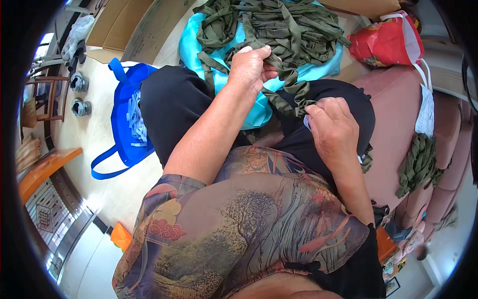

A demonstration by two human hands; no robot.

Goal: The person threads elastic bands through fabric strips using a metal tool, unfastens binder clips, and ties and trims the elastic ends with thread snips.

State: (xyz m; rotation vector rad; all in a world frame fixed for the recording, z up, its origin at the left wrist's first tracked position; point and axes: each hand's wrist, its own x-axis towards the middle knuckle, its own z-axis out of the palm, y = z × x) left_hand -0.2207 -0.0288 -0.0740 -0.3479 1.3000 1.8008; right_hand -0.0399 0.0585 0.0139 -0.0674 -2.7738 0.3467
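Note:
A long olive-green fabric strip runs twisted between my two hands over my lap. My left hand is closed on it, thumb and forefinger pinching the strip near the pile. My right hand is closed in a pinch on its bunched lower end; a small pale piece shows beneath those fingers, too hidden to name. Just beyond my hands lies a big tangled heap of olive-green strips on a bright turquoise cloth or bag.
Left of my knee stands a blue bag holding pale strips. Cardboard boxes are at the back. To the right, a red bag and a bundle of green strips lie on the pink sofa.

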